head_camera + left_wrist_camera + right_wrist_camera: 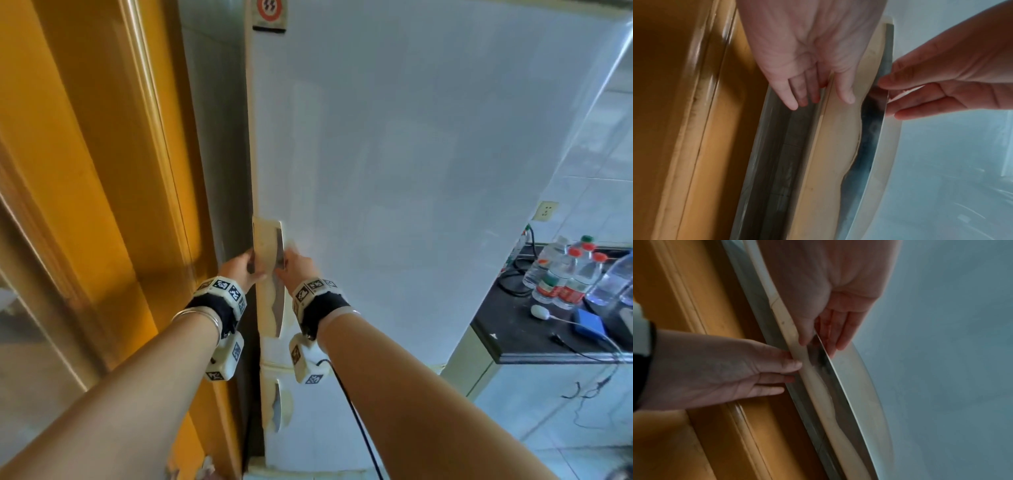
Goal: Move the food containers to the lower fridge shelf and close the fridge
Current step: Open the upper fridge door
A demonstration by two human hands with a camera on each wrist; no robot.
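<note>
Your fridge door (pixel 411 171) fills the centre and right of the head view and looks shut, or nearly so; I can't tell from these frames whether the seal is seated. No food containers are in view, so where they sit cannot be told.

What the next move turns on is the cream handle (pixel 269 274). Its long axis runs vertically down the door's left edge, at centre frame, directly ahead of both wrists. Your hands flank it: the left hand (pixel 245 265) on its left, toward the yellow wooden door (pixel 85 188), the right hand (pixel 296 265) on its right, over the door face. Both are about equally near.

In the left wrist view, your left fingers (pixel 795 95) lie fairly straight along the grey gap beside the door edge, with 1 digit resting on the handle's cream face; nothing is clasped. In the right wrist view, your right fingers (pixel 838 331) are loosely extended, with 1 digit on the cream strip and the others at the dark recess behind it, touching rather than gripping.

Judging by this, the door is either being pressed home or about to be pulled.

Water bottles (pixel 565 270) stand on the dark counter (pixel 513 329) at right.
</note>
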